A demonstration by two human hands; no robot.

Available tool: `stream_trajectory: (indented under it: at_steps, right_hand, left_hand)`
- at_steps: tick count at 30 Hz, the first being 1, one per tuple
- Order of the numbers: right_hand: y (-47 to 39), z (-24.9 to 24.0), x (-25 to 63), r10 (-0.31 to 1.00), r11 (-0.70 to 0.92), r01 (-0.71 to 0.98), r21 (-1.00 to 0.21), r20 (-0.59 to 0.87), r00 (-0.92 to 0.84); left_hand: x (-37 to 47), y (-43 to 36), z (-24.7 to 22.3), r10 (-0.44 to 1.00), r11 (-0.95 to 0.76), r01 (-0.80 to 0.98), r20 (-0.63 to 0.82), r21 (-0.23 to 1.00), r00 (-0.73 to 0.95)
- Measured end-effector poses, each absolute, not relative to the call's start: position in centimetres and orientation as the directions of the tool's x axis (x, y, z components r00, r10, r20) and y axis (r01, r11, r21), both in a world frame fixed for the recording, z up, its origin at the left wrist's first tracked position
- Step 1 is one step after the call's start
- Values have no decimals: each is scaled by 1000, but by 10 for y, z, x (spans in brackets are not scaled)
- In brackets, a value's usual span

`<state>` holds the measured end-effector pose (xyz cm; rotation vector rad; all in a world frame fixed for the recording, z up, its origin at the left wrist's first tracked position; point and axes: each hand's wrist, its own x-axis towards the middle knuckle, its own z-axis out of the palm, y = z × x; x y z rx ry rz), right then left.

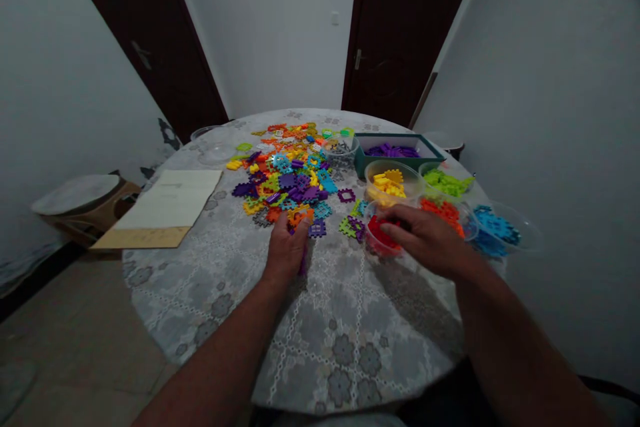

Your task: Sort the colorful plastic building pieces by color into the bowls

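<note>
My left hand (287, 250) is at the near edge of a mixed pile of plastic interlocking tiles (287, 181), thumb and fingers closed around an orange interlocking tile (301, 215). Some purple shows under that hand. To the right, my right hand (425, 235) reaches over a clear round tub (383, 250) of red pieces (381, 232). Its fingers are bent down at the red pieces, and whatever lies between the fingertips is hidden. Several loose green and purple tiles (351, 227) lie between my hands, left of the red tub.
Sorted tubs stand on the right: yellow pieces (389, 183), lime green pieces (447, 183), orange pieces (444, 215) and blue pieces (495, 225). Behind them is a dark green box (363, 163) with purple pieces; a tub of grey pieces (341, 147) adjoins it. Cardboard (165, 203) overhangs the table's left edge.
</note>
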<state>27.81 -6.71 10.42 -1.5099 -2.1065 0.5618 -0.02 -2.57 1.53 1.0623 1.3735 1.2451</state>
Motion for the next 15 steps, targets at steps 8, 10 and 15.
stream_trajectory:
  at_steps: [8, 10, 15]
  right_hand:
    - [-33, 117, 301, 923, 323, 770, -550, 364, -128]
    - [-35, 118, 286, 928, 356, 703, -616, 323, -186]
    - [-47, 103, 252, 924, 374, 523, -766, 259, -281]
  left_hand:
    - [32, -17, 57, 972, 160, -172, -126, 972, 196]
    - [41, -16, 65, 948, 173, -192, -111, 966, 299]
    - [49, -21, 64, 880, 218, -173, -117, 961, 460]
